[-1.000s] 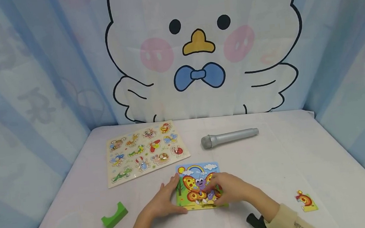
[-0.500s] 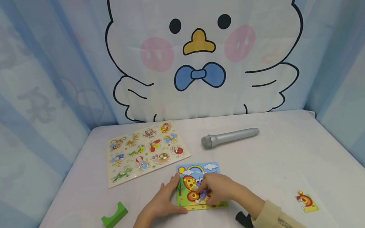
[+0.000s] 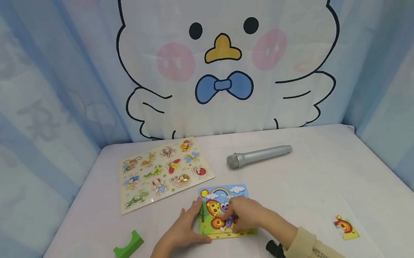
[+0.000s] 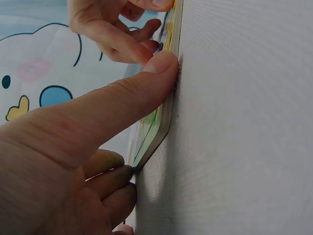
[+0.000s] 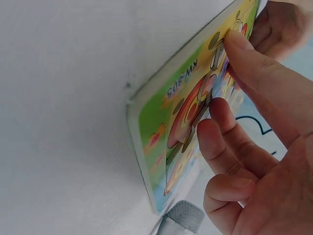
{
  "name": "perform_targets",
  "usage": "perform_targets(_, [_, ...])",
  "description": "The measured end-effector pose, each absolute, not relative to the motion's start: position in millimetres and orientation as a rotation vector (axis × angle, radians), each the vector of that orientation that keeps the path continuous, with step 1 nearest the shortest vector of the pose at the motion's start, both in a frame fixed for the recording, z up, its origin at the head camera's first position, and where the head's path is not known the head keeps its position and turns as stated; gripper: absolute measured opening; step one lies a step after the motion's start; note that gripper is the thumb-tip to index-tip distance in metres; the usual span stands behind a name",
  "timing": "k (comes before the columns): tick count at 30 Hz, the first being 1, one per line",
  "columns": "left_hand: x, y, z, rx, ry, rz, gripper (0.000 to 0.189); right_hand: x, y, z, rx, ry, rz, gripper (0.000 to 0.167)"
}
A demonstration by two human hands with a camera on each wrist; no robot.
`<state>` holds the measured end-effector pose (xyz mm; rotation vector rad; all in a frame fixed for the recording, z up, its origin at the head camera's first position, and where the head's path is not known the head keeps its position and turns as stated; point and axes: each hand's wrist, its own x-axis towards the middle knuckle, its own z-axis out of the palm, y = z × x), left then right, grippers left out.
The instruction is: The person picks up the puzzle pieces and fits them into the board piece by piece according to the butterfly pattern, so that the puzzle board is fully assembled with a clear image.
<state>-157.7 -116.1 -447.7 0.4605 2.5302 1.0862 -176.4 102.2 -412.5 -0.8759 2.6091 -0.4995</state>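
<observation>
A butterfly jigsaw board [image 3: 233,234] lies flat on the table in front of me. My left hand [image 3: 185,228] holds its near left corner, the thumb [image 4: 159,68] against the front edge and the fingers along the left side. Over the middle of the picture my right hand [image 3: 249,213] is bent, thumb [image 5: 239,41] on the lower part and index finger on the butterfly. The other fingers curl just above the board. Whether a piece is pinched there is hidden. One loose puzzle piece [image 3: 346,228] with a red and orange swirl lies far right.
A wooden insect puzzle board [image 3: 165,173] lies at the back left. Behind the butterfly board is a silver toy microphone [image 3: 259,156]. A green arched block [image 3: 129,246] sits left of my left hand. Curtains enclose the white table [image 3: 296,187].
My right hand has shifted a little left over the butterfly, uncovering the board's right part. The left hand has kept its place on the corner. The view has tilted slightly.
</observation>
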Motion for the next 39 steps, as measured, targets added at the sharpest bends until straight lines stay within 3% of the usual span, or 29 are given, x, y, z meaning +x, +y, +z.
perform_targets(15, [-157, -116, -447, 0.461, 2.538, 1.083, 0.109, -179, 121, -406, -0.917, 2.45, -0.831, 0.04])
perform_targets(39, [-158, -114, -448, 0.455, 2.553, 1.08, 0.109, -167, 169, -393, -0.846, 2.521, -0.952, 0.046])
